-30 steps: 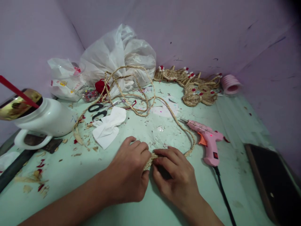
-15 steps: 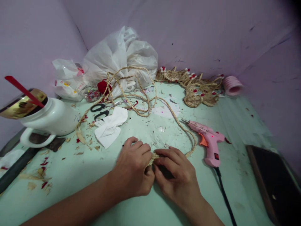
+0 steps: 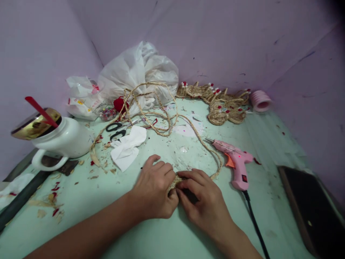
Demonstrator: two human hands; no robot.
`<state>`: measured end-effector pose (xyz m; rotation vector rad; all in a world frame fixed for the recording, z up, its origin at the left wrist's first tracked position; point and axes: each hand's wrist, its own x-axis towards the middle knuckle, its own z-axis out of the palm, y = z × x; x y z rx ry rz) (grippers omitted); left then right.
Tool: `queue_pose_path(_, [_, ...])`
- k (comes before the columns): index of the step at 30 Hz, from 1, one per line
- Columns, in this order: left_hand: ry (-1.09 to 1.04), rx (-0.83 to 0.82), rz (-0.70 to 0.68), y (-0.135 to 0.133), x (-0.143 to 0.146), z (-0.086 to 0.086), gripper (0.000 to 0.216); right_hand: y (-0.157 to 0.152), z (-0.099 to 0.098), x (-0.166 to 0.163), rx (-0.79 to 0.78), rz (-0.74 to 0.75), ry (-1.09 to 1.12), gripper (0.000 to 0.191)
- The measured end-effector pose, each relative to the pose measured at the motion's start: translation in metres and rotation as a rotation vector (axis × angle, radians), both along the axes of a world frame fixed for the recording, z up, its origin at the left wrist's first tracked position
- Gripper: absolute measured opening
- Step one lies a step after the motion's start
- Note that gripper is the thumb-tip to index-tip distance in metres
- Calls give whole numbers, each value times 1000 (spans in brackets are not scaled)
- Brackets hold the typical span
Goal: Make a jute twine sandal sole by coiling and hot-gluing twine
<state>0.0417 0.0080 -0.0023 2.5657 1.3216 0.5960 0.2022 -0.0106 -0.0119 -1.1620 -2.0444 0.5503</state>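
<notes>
Both hands meet low in the middle of the view over a small coil of braided straw rope (image 3: 175,182). My left hand (image 3: 157,190) is closed round the coil's left side and covers most of it. With fingertips and thumb, my right hand (image 3: 203,196) pinches the coil's right side. From there the loose braided rope (image 3: 196,132) runs out past my right hand, curves up and lies in wide loops further back. A pink glue gun (image 3: 237,162) lies right of my right hand, its small red light lit and its nozzle pointing left.
Black-handled scissors (image 3: 118,135) lie beside a crumpled white tissue (image 3: 129,148). A white mug (image 3: 64,138) and a dark-handled hammer (image 3: 24,194) are at left. Behind are a plastic bag (image 3: 137,75) and woven straw pieces (image 3: 226,111). A dark phone (image 3: 309,208) lies right.
The camera view has shifted slightly, so the surroundings sit a little differently. Both hands keep their grip on the coil, with only slight finger movement.
</notes>
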Motion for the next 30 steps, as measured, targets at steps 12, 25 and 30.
queue_pose_path(12, [-16,127,45,-3,0,-1,9,8,23,34,223,-475,198,9])
queue_pose_path(25, [-88,324,116,-4,1,1,7,5,30,37,329,-539,214,12])
queue_pose_path(30, [-77,363,116,-4,1,0,5,4,34,36,354,-585,235,9])
